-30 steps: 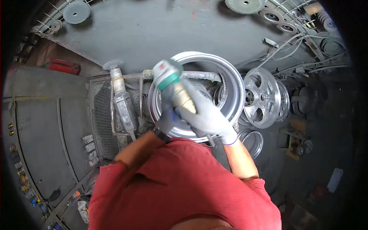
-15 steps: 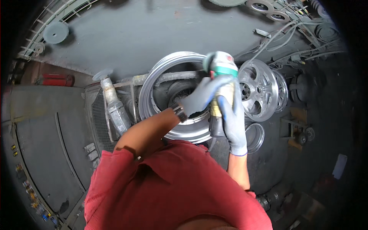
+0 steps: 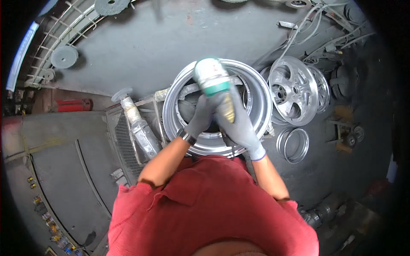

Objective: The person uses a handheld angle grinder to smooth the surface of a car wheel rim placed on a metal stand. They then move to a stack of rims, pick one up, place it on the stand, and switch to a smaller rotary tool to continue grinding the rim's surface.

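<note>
My left hand (image 3: 200, 114), in a grey glove with a dark band at the wrist, is closed round the body of an angle grinder (image 3: 213, 77). My right hand (image 3: 242, 123), also gloved, wraps the same tool lower down on its right side. The grinder has a white, green and yellow wrapped body and is blurred by motion; its working end points away from me. Behind and beneath it is a large silver wheel rim (image 3: 259, 102), lying in front of my body. I cannot tell whether the tool touches the rim. The gloves partly hide the tool's rear.
On the left a second grinder (image 3: 139, 128) with a disc rests on a metal frame. Spoked wheels (image 3: 294, 87) and a bare ring rim (image 3: 293, 145) lie to the right. Discs (image 3: 64, 57) hang on a wire rack, cables (image 3: 307, 32) run at upper right, and a red cylinder (image 3: 74, 105) lies left.
Both hands have carried the grinder leftward, from the rim's right edge to over its middle. The tool has tilted to the left. The view has shifted slightly too.
</note>
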Motion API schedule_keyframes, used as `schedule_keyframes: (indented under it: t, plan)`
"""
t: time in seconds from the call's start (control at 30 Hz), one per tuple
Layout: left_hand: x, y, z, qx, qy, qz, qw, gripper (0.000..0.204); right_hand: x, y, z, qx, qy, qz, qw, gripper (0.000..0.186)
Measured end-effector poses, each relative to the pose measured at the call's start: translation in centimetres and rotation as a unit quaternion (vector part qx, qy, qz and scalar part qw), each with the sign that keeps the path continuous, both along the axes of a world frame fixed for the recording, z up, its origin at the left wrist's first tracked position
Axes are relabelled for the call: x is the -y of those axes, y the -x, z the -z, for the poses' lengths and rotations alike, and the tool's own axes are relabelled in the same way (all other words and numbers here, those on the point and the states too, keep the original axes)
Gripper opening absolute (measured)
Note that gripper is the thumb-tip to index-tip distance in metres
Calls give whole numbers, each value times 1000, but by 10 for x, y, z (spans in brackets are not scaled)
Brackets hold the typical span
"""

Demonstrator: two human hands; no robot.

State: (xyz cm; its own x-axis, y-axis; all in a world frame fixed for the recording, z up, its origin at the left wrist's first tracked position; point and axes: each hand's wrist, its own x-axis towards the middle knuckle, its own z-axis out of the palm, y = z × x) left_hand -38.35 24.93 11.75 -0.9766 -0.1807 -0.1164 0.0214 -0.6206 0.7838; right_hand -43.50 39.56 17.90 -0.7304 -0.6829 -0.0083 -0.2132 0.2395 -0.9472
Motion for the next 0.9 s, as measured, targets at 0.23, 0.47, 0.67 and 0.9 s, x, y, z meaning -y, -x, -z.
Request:
schedule_keyframes:
  t: [0.23,0.47,0.67,0.9]
  plan:
    - [-3,-14,32,65,26,-102,992,40,8,2,1,-63,26,-38,997,94]
    - [-49,75,-18,1,40,231,972,45,-47,-6,18,64,28,241,968,70]
    - [-49,80,-21,34,118,299,946,39,-43,-20,36,-34,-1,315,948,65]
    - [16,4,10,46,176,34,983,49,5,3,43,-63,84,33,994,90]
